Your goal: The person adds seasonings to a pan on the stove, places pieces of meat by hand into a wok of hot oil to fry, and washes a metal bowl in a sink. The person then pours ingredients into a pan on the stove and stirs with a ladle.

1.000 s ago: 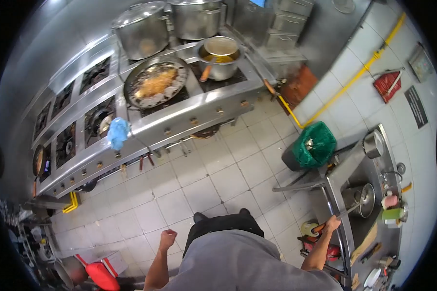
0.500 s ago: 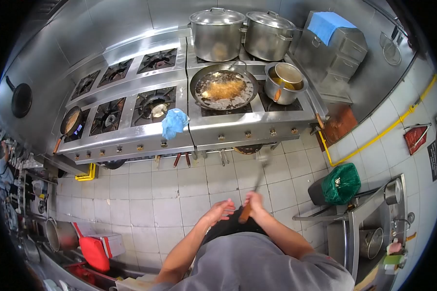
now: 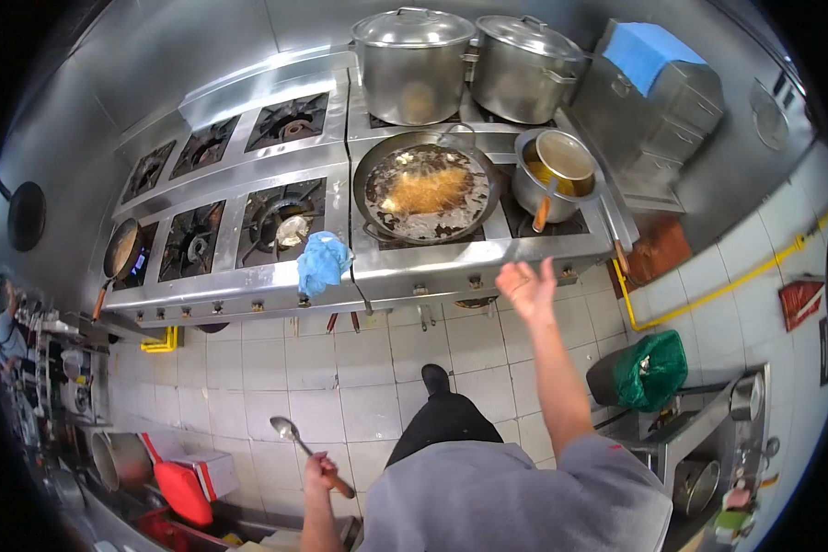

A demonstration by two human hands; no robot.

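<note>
My left hand [image 3: 320, 471] is closed round a long metal spoon [image 3: 285, 428] with a wooden handle, its bowl pointing up and left above the floor. My right hand [image 3: 528, 290] is raised at the stove's front edge, fingers apart and empty. Just beyond it stands a pot [image 3: 529, 189] of yellow liquid, with a round strainer [image 3: 566, 155] on top and a wooden handle hanging over the rim. To the left, a wide pan [image 3: 368, 175] holds dark bubbling oil with a golden-brown mass [image 3: 428, 190] frying in it.
Two lidded stockpots [image 3: 412, 78] stand behind the pan. A blue cloth [image 3: 323, 264] hangs on the stove's front edge. At the left is a small frying pan [image 3: 121, 248]. A green-lined bin [image 3: 650, 371] and a sink counter [image 3: 708, 419] are on the right.
The spoon has passed from my right hand to my left, which has moved down and left. My right hand has opened and reached forward to the stove. One foot has stepped forward.
</note>
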